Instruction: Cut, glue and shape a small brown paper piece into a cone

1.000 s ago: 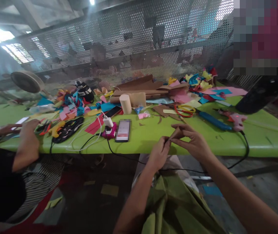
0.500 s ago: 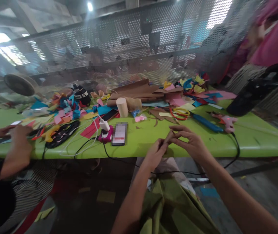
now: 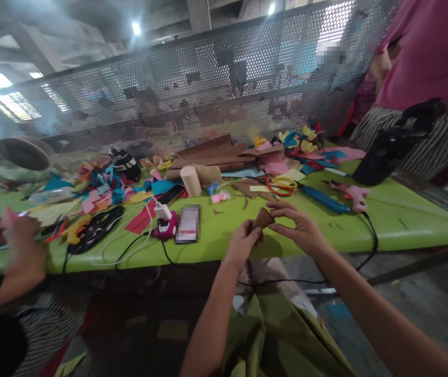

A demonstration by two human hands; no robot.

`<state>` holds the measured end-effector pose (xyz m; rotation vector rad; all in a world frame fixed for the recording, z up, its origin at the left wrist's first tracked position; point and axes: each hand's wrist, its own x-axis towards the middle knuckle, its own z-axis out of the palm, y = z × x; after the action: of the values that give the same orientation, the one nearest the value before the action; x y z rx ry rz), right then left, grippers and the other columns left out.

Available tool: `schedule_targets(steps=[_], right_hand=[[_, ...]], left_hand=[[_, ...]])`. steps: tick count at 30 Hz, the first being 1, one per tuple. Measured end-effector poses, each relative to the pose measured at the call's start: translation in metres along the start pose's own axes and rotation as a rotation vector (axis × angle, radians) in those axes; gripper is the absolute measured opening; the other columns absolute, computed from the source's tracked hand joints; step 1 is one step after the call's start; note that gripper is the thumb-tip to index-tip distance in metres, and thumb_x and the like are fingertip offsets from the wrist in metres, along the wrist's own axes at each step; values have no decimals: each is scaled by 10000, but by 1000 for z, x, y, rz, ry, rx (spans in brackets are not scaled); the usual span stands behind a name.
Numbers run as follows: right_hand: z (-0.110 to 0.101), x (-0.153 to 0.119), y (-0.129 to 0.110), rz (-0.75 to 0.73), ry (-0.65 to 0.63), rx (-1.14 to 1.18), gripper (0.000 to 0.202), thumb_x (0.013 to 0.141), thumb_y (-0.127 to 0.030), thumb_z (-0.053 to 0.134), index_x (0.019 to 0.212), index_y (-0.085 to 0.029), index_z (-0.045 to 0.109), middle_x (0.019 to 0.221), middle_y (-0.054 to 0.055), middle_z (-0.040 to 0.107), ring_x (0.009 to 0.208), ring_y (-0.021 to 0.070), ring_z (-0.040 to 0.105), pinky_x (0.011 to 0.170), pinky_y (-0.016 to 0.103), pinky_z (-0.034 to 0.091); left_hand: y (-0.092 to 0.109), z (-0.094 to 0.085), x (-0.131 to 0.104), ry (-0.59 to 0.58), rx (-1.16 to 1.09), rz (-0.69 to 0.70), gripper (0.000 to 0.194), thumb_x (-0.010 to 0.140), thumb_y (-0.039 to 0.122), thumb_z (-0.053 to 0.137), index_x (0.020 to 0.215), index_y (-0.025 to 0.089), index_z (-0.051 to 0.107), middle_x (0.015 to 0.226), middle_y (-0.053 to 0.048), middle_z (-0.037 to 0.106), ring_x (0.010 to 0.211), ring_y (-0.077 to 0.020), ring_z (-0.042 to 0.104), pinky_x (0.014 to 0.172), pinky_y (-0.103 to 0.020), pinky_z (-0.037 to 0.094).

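Note:
A small brown paper piece (image 3: 262, 218), curled into a cone-like shape, is held up over the table's front edge. My left hand (image 3: 242, 242) pinches its lower left side between thumb and fingers. At the opposite side, the bent fingers and thumb of my right hand (image 3: 300, 226) close around the paper's right edge. Just beyond my hands, brown paper scraps (image 3: 249, 188) lie near scissors with red and yellow handles (image 3: 282, 186). A glue gun (image 3: 357, 196) with a pinkish body rests to the right, beside a blue-handled tool (image 3: 326, 200).
A phone (image 3: 188, 224), a purple power adapter (image 3: 165, 226) and a cream cylinder (image 3: 190, 181) stand left of my hands. Cables trail off the table (image 3: 224, 238). A co-worker's hand (image 3: 27, 235) works at far left. A black bottle-like object (image 3: 377, 157) stands at right.
The brown paper has turned so its wider face shows, with my fingers shifted around it. The view has swung slightly right. The co-worker at left now has a pink piece by the hand.

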<state>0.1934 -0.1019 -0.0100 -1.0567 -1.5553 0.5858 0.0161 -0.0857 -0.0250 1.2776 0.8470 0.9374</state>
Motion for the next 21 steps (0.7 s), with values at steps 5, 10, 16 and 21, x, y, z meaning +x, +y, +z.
schedule_targets(steps=[5, 10, 16, 21], right_hand=[[1, 0, 3, -13, -9, -13, 227, 814, -478, 741, 767, -256, 726, 1159, 87, 720, 1143, 273, 656, 1006, 480, 496], [-2, -2, 2, -2, 8, 15, 206, 839, -472, 722, 866, -271, 756, 1176, 81, 723, 1156, 264, 655, 1024, 472, 485], [-1, -3, 0, -44, -15, -19, 170, 849, -444, 719, 877, -281, 756, 1183, 76, 721, 1154, 264, 655, 1009, 462, 499], [1, -4, -6, -100, -26, -64, 136, 853, -404, 717, 856, -270, 732, 1181, 84, 716, 1133, 272, 663, 989, 463, 511]], left_hand=[[0, 0, 0, -88, -1, 8, 533, 731, 686, 674, 845, 184, 540, 680, 26, 559, 621, -113, 473, 625, -254, 368], [-3, -2, 1, -41, -15, -19, 563, 700, 710, 700, 809, 185, 526, 661, 38, 537, 607, -102, 450, 627, -249, 351], [-4, -5, -3, -81, -39, -7, 563, 723, 711, 684, 850, 179, 548, 677, 33, 531, 631, -109, 455, 656, -255, 382], [-9, -2, -3, -35, 24, 45, 465, 729, 543, 766, 965, 177, 601, 913, -17, 627, 861, -165, 538, 827, -291, 432]])
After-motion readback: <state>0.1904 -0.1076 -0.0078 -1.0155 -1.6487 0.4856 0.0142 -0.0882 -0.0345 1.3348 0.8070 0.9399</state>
